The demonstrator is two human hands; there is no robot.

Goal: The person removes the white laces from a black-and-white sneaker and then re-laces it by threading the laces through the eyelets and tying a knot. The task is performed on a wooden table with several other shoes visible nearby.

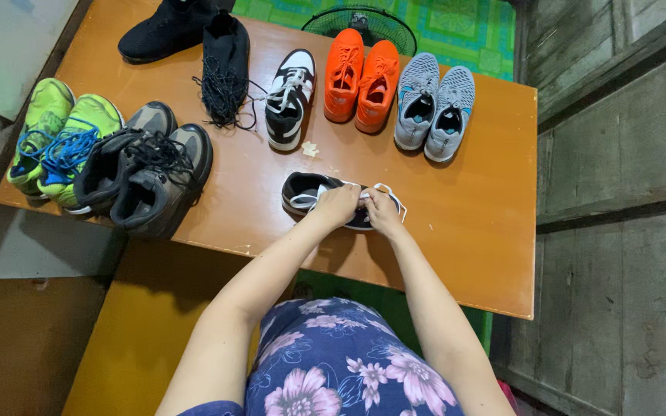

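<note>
While the black and white shoe (310, 194) is laid sideways near the table's (472, 223) front edge, its white laces (383, 192) are pinched by the left hand (337, 205) and right hand (383, 212), side by side.

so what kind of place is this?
Probably a home room or porch, not a workshop: a wooden table lined with several pairs of shoes, weathered plank walls, a patterned green floor mat and a floor fan behind the table.
</note>
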